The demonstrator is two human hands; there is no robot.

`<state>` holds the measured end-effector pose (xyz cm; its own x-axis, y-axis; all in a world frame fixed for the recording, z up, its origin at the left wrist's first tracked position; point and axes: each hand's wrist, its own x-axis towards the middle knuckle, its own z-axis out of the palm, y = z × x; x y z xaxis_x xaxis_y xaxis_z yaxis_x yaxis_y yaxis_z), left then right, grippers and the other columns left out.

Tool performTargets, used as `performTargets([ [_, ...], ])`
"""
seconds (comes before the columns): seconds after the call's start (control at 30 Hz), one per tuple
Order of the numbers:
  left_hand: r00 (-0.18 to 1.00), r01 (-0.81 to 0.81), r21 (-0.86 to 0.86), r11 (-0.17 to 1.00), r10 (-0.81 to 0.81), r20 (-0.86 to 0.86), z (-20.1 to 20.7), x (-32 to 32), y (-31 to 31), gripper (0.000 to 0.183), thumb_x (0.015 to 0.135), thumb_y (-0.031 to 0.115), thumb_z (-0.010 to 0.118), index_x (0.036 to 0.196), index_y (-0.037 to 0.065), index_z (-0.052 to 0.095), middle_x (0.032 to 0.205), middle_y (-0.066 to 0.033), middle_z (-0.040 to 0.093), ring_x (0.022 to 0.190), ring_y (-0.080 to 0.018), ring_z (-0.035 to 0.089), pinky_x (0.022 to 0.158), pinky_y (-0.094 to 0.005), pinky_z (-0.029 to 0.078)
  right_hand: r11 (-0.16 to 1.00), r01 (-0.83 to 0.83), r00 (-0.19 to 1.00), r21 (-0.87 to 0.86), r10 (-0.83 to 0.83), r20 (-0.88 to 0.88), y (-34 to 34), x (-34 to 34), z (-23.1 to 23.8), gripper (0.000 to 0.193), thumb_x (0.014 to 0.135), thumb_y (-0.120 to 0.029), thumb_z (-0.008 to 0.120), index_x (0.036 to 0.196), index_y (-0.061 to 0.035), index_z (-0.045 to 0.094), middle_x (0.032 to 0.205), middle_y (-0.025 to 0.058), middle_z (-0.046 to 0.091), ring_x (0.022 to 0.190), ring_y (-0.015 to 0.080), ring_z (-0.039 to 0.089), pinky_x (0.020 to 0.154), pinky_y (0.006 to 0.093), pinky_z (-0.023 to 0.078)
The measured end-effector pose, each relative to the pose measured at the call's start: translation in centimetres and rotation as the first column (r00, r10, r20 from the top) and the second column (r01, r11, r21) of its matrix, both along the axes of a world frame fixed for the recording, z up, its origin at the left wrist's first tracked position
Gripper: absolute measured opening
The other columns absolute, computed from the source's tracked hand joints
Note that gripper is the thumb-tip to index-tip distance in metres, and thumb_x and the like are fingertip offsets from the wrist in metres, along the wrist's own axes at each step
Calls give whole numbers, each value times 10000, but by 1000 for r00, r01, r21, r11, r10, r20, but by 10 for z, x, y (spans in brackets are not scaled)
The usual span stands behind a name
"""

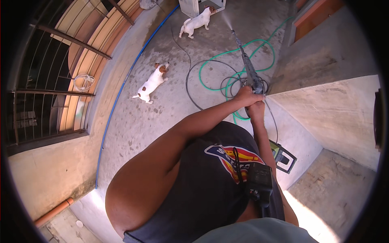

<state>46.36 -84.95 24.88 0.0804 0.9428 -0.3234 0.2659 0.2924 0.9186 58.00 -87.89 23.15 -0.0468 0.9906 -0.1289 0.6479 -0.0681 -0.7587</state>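
Observation:
A black pressure washer gun (pixel 252 77) with a long lance points away from me, and a fine water spray leaves its nozzle (pixel 233 31) toward the far end of the yard. My left hand (pixel 245 96) is closed round the rear of the gun. Just behind it, touching it, my right hand (pixel 255 109) is closed on the handle, whose lower part is mostly hidden. A black hose and a green hose (pixel 208 60) lie in loops on the concrete under the lance.
Two white-and-brown dogs, one standing near the spray (pixel 196 23) and one at mid-left (pixel 152 84), are on the wet floor. A white box-like cabinet (pixel 190 7) stands beyond. A blue hose (pixel 125 81) follows the left wall. A green-and-black machine (pixel 285 159) sits at my right.

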Motion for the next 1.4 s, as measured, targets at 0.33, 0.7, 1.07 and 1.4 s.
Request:
performTargets([
  [0.33, 998, -4, 39, 999, 1, 63, -5, -6, -8, 516, 637, 488, 739, 845, 17, 702, 829, -207, 684, 810, -326, 681, 736, -392, 518, 998, 15, 1000, 60, -13, -26, -6, -9, 1, 256, 743, -229, 635, 821, 14, 642, 757, 195, 668, 733, 283, 673, 630, 381, 488],
  [0.7, 992, -124, -2, 992, 123, -11, 0, -4, -13, 594, 632, 517, 735, 794, -52, 684, 777, -230, 672, 752, -328, 681, 708, -378, 520, 988, -108, 975, -113, 84, -204, -3, -6, 21, 272, 749, -225, 601, 809, 40, 623, 729, 220, 644, 671, 295, 653, 604, 379, 478],
  [1.07, 982, 133, 131, 983, -112, -152, -8, -5, 0, 741, 625, 678, 684, 814, -38, 690, 790, -235, 663, 787, -337, 671, 686, -390, 510, 965, 94, 992, 243, -68, -111, -10, -13, -3, 359, 818, -292, 578, 918, 47, 640, 776, 221, 669, 740, 327, 664, 656, 417, 484],
  [1.4, 994, -100, -384, 918, 106, -6, -96, -144, -50, 594, 741, 554, 693, 1080, 66, 672, 884, -96, 636, 771, -179, 604, 597, -313, 529, 951, 269, 850, -150, -307, -427, 5, 9, 33, 222, 716, -57, 581, 917, 26, 630, 775, 18, 589, 680, 119, 526, 628, 275, 424],
])
